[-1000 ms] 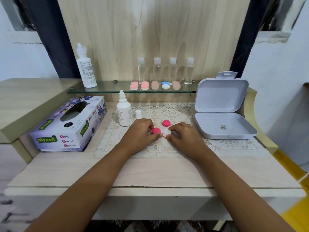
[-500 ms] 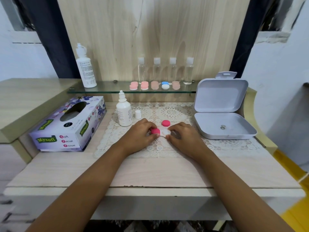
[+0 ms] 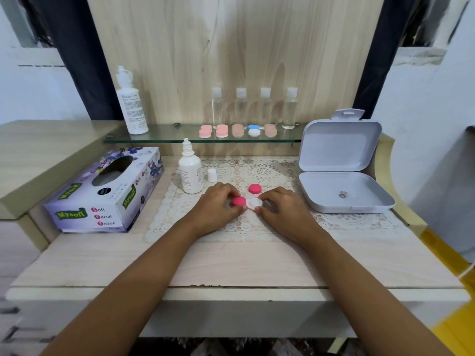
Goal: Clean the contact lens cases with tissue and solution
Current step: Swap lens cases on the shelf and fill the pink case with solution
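A contact lens case point(image 3: 246, 202) lies at the centre of the frame on a white lace mat point(image 3: 231, 232), held between 2 hands. Its left well carries a fitted pink cap point(image 3: 239, 201); its right well is uncovered and shows white. The left hand point(image 3: 218, 205) curls fingers and thumb round the capped half. The right hand point(image 3: 282, 210) pinches the open half between thumb and fingertips. Both hands sit low on the mat.

A loose pink cap point(image 3: 255, 188) lies flat just behind the case, not touching it. Left of the hands, a small white solution bottle point(image 3: 190, 173) stands upright near the mat's back left corner, nozzle bare. Its white cap point(image 3: 212, 175) stands just to its right.

Further left, a tissue box point(image 3: 108, 191) lies at an angle on the table point(image 3: 231, 265), its near corner close to the table's left edge. At right, an open white box point(image 3: 339, 145) has its lid raised. Its tray overlaps the mat's right side and sits near the table's raised right rim, with a small metal piece inside.

Between the mat and the table's front edge runs a broad strip of bare wood, crossed by both forearms.

Behind, a glass shelf point(image 3: 159, 137) overhangs the back of the table. It carries a tall white bottle point(image 3: 131, 106) at its left end, 4 clear bottles point(image 3: 241, 109) in a row, and 5 lens cases point(image 3: 237, 130) along its front edge.
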Motion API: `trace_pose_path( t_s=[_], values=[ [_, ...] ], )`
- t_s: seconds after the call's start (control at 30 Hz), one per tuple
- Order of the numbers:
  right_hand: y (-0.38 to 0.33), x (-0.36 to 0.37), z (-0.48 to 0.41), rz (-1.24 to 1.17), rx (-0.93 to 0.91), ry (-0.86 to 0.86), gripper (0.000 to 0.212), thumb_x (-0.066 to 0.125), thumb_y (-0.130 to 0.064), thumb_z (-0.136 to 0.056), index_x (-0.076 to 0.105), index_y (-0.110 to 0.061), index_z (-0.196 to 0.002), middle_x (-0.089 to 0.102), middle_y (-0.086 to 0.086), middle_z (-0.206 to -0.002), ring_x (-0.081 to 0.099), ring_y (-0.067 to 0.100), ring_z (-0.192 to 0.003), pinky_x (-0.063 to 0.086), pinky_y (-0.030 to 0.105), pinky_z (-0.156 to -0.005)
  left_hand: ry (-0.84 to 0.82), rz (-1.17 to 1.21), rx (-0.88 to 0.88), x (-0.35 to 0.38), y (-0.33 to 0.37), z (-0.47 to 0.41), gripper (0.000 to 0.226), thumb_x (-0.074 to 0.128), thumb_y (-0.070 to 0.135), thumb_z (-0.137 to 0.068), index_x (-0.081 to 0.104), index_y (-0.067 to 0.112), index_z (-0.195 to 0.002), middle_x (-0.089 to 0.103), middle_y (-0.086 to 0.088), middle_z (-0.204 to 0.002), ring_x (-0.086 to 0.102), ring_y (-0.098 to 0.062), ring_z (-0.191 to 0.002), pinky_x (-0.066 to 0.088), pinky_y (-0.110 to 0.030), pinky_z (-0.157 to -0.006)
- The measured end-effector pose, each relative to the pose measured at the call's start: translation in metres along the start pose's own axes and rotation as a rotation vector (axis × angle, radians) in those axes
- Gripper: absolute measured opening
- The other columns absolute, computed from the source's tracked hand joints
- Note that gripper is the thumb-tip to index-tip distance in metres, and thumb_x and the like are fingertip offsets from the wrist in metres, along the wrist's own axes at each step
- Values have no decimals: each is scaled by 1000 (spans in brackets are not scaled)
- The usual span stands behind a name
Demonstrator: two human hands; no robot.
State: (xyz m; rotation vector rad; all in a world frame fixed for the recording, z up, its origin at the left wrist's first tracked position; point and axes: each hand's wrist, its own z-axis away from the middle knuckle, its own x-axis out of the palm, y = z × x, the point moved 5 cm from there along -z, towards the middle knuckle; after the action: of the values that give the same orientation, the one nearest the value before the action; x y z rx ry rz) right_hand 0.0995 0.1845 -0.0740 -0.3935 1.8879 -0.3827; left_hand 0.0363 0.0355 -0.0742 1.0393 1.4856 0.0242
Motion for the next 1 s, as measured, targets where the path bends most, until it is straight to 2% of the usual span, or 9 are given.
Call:
trace_pose_path(
  t_s=[0.13,0.23,0.37,0.43,0.53,0.6,0.7,0.83,1.0],
  values=[
    [0,0,0,5,0,0,33,59,-37,-87,61,-19,-114,58,3,-115,49,23,-109,40,38,-94,-59,52,28,0,0,2,48,52,35,-76,59,27,-122,51,-1,-114,48,-18,-114,37,-38,-103],
    [0,0,0,1,0,0,32,59,-37,-86,62,-18,-112,59,4,-113,50,23,-108,41,38,-93,-46,29,-8,2,-1,2,56,62,47,-81,46,27,-131,43,0,-120,42,-15,-118,35,-35,-103],
    [0,0,-1,5,2,4,32,60,-37,-86,63,-18,-111,59,4,-113,51,24,-108,41,36,-92,-11,-23,-7,2,-2,-1,33,61,28,-87,56,20,-118,45,1,-112,44,-18,-114,36,-34,-101],
    [-1,0,-2,7,2,7,32,60,-36,-86,63,-18,-112,60,4,-114,51,24,-108,41,35,-92,-53,25,3,2,-3,0,36,58,22,-87,58,23,-123,45,1,-111,43,-19,-116,33,-34,-105],
    [0,0,-1,6,0,11,31,61,-37,-85,64,-18,-111,60,4,-113,51,24,-107,42,37,-92,-42,69,-3,0,-2,3,55,61,43,-81,48,29,-132,43,2,-117,41,-12,-117,32,-30,-105],
    [0,0,0,6,2,9,31,60,-38,-85,64,-19,-110,60,4,-113,51,24,-107,42,38,-92,9,54,-21,0,-2,2,52,67,43,-81,49,23,-125,44,2,-114,43,-10,-112,37,-28,-98],
    [0,0,0,11,3,5,31,60,-37,-85,63,-20,-111,59,3,-114,51,24,-108,41,38,-93,45,21,-10,0,-2,0,26,67,33,-82,57,19,-102,50,0,-106,48,-15,-105,40,-29,-91],
    [-1,0,1,9,-9,10,30,60,-37,-86,64,-20,-111,59,4,-115,51,25,-109,42,38,-93,22,38,21,-1,-2,-1,23,67,27,-83,65,16,-103,55,0,-105,53,-14,-103,44,-34,-95],
    [-1,0,1,6,-1,-6,31,59,-36,-86,63,-22,-113,59,4,-116,50,23,-110,41,36,-94,69,29,17,-2,1,1,26,70,29,-81,66,16,-103,59,0,-102,55,-12,-97,44,-29,-91]
  ],
)
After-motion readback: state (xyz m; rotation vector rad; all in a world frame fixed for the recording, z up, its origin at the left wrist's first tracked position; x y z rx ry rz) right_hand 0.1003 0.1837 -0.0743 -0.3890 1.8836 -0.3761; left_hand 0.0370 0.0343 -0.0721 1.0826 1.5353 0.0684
